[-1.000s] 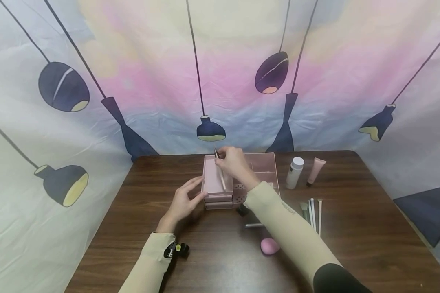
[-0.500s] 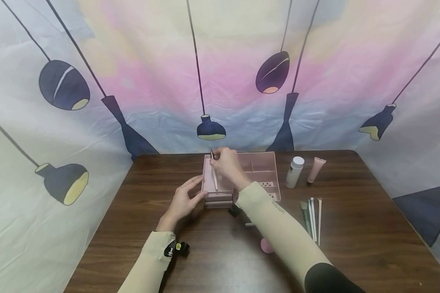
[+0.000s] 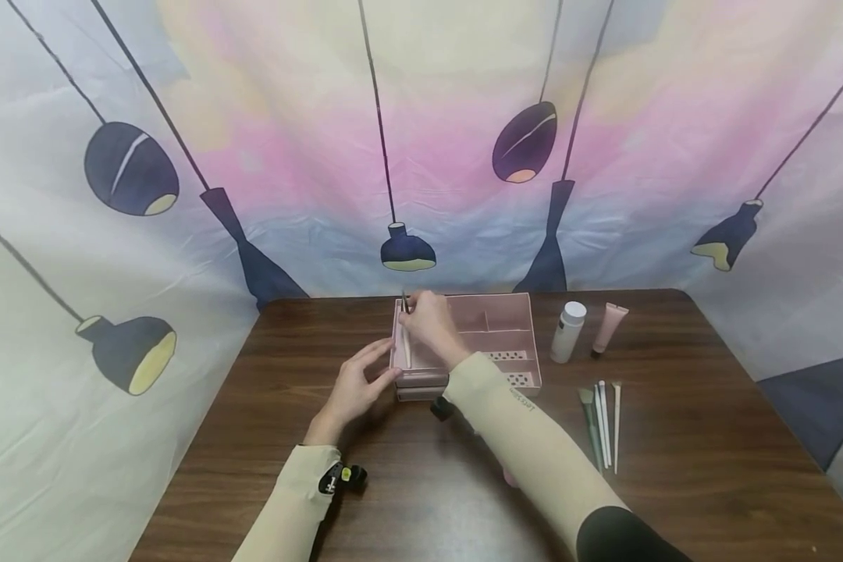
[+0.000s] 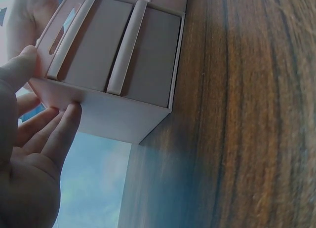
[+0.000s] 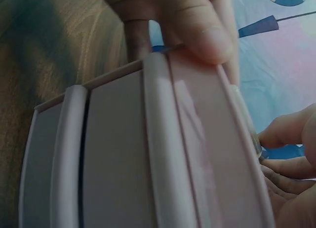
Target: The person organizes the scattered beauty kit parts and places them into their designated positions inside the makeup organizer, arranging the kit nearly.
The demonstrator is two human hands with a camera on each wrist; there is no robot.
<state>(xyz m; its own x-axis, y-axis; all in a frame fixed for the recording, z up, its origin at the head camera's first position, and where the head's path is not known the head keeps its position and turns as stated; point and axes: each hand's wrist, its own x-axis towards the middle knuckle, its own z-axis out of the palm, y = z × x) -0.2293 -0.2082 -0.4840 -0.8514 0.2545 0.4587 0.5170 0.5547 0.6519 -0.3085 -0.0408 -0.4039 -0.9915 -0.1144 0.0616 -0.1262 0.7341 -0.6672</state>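
Observation:
A pink makeup organizer (image 3: 509, 316) stands near the table's back edge, with two drawers below a tray at its left. My right hand (image 3: 432, 321) pinches a slim makeup brush (image 3: 406, 343) by its dark upper part. The brush's pale handle points down along the tray's left side; whether it touches the tray I cannot tell. My left hand (image 3: 354, 390) steadies the organizer's left side. In the left wrist view, that hand (image 4: 39, 154) has its thumb at the front corner and fingers against the side wall. The right wrist view shows drawer fronts (image 5: 118, 149) close up.
Right of the organizer stand a white bottle (image 3: 567, 333) and a pink tube (image 3: 610, 329). Several brushes (image 3: 603, 425) lie nearer on the wooden table (image 3: 681, 390). My right forearm mostly covers a pink sponge (image 3: 510, 478). A printed cloth (image 3: 309, 156) hangs behind.
My right hand has moved left with the brush, from the tray's right part to its left side, and the brush is more upright. The left hand stays at the organizer.

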